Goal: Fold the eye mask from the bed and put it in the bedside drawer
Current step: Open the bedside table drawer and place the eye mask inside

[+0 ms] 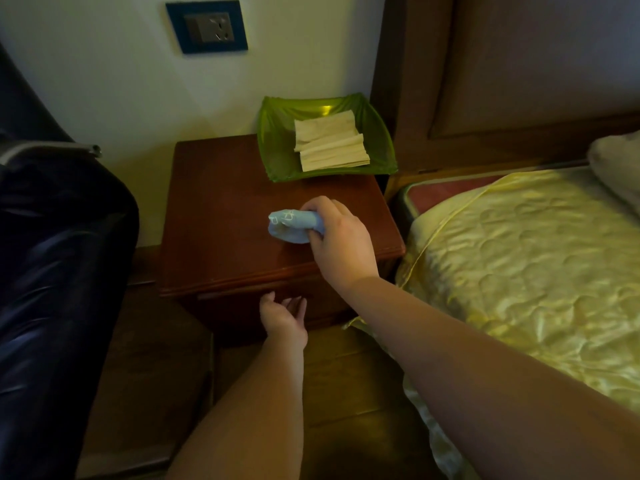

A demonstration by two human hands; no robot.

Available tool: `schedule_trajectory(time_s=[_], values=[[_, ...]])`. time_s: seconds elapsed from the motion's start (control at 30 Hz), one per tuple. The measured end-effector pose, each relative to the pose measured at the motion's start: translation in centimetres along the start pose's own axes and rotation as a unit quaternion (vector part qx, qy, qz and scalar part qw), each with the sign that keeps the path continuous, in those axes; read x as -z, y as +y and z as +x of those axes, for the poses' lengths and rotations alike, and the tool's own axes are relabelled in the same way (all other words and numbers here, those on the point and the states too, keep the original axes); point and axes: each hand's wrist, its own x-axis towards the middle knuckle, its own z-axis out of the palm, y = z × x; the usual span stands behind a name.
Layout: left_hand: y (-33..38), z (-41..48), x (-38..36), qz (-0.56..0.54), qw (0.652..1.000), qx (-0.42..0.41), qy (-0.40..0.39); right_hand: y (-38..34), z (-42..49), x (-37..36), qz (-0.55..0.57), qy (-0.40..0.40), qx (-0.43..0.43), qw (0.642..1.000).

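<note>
The folded light-blue eye mask [289, 225] is bunched in my right hand [337, 240], which holds it just above the top of the dark wooden bedside table [221, 216]. My left hand [282, 315] is lower, palm up and fingers apart, right at the shut drawer front [242, 303] under the table's top edge. It holds nothing; its fingertips sit by the underside of the lip. The drawer's handle is not visible.
A green dish [277, 147] with folded paper napkins sits at the table's back right. The bed with a yellow quilted cover [526, 258] lies to the right, a dark blue padded chair [52, 254] to the left. A wall socket [207, 27] is above.
</note>
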Motion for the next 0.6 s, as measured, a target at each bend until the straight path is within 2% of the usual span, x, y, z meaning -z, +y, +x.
schedule_trajectory(time_s=[0.2, 0.5, 0.6], values=[[-1.9, -0.5, 1.9, 0.007, 0.996, -0.01, 0.087, 0.2, -0.3, -0.2, 0.003, -0.017, -0.013, 1.0], [-3.6, -2.1, 4.4, 0.058, 0.989, -0.02, 0.131, 0.1, -2.0, -0.1, 0.061, -0.06, -0.075, 0.994], [-3.5, -2.0, 4.7, 0.097, 0.986, -0.012, 0.138, -0.1, -2.5, -0.2, 0.108, -0.064, -0.123, 0.984]])
